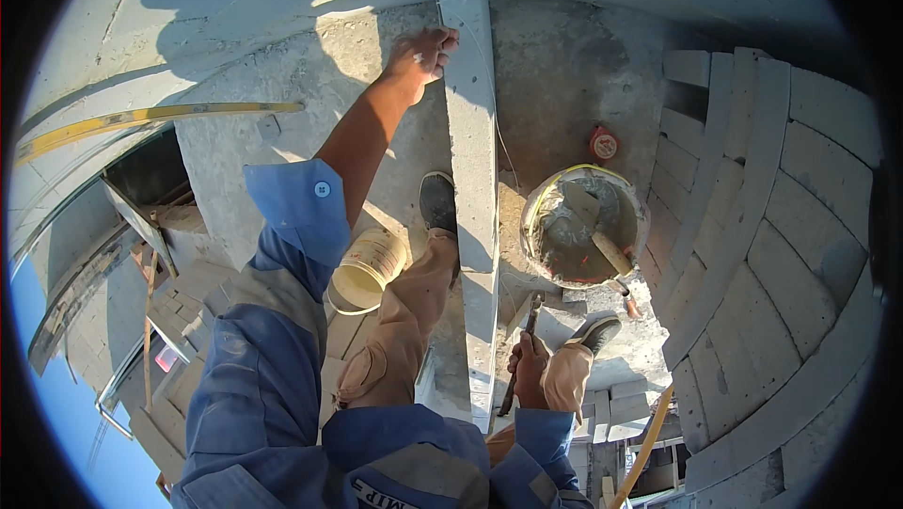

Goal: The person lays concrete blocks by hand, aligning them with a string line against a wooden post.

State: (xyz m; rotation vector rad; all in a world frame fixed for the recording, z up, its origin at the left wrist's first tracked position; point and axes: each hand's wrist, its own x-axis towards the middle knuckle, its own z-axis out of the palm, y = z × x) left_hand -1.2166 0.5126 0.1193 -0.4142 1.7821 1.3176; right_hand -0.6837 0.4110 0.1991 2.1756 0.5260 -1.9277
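My left hand (pixel 423 55) is stretched forward to the left edge of a long pale concrete beam (pixel 470 133), near its far end. Its fingers are curled together at the beam's edge, and I cannot tell what is in them. Close to my body on the beam's right, my right hand (pixel 530 368) is wrapped round a slim dark metal hand tool (pixel 533 313) with a small head pointing forward. A thin wire (pixel 501 137) trails along the beam's right side.
A bucket (pixel 642 244) of grey mortar with a trowel (pixel 611 251) in it stands right of the beam. Behind it lies a red tape measure (pixel 603 142). Left are a tilted cream bucket (pixel 369 264) and a yellow level (pixel 141 118). Pale blocks (pixel 795 227) form the right wall.
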